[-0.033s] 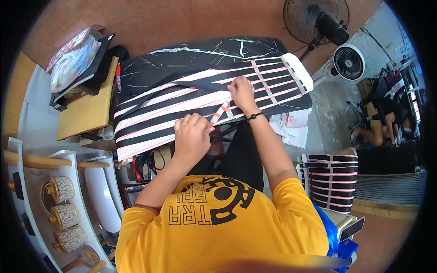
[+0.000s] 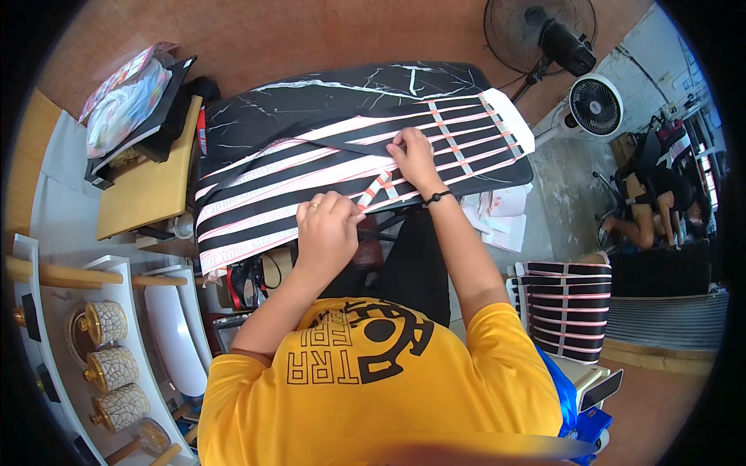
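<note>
A long panel of black strips and white, red-edged bands point(image 2: 268, 225) lies across the dark marbled table point(image 2: 342, 76). My left hand point(image 2: 328, 225) is closed at its near edge, fingertips pinching the lower end of a short white-and-orange tape strip point(image 2: 374, 191). My right hand point(image 2: 414, 159), with a dark bracelet at the wrist, rests farther up the panel. Its curled fingers are closed on the end of a loose black strip point(image 2: 342, 145), which runs leftward over the panel. Pale crosswise tapes point(image 2: 451, 140) hold the black strips at the right part of the panel.
Two fans point(image 2: 595, 105) stand beyond the table's right end. A second striped panel point(image 2: 566, 311) hangs at my right, near a phone point(image 2: 601, 391). Shelves with patterned jars point(image 2: 111, 369) are at left, a wooden stand point(image 2: 148, 186) behind them. Another person point(image 2: 660, 198) sits far right.
The loose black strip has swung lower and lies flatter, its left part now curving over the panel's far-left bands. Both hands stay almost in place.
</note>
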Motion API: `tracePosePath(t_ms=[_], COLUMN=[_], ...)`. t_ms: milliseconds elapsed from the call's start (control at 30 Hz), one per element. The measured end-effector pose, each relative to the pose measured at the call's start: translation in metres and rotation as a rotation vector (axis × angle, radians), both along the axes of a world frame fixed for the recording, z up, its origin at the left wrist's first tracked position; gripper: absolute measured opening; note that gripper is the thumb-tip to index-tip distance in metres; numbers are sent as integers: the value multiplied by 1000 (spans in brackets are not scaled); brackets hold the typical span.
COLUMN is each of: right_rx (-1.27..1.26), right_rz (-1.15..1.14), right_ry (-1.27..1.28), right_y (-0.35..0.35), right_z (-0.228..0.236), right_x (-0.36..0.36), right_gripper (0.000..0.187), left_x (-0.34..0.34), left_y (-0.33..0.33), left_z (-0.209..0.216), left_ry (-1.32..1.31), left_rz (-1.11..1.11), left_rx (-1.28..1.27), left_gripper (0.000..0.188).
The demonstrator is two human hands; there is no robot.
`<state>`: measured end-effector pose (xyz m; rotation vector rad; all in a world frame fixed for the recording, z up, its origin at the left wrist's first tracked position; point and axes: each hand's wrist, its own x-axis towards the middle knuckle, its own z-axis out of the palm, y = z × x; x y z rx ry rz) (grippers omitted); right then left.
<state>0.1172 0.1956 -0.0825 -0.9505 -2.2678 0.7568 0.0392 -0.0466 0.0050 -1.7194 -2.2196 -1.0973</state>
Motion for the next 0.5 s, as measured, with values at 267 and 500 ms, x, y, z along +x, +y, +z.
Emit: tracePosePath(t_ms=[267, 500], right_rx=[269, 182], right_rz=[201, 25], right_ry=[18, -12], right_y=[-10, -1], right_z=[3, -4], right_x=[27, 12], right_gripper=[14, 16], left_x=[-10, 3], left_y=[9, -27], left_z=[5, 16], left_ry=[-33, -60], left_rz=[41, -18], left_rx=[49, -118], left_gripper=[12, 14])
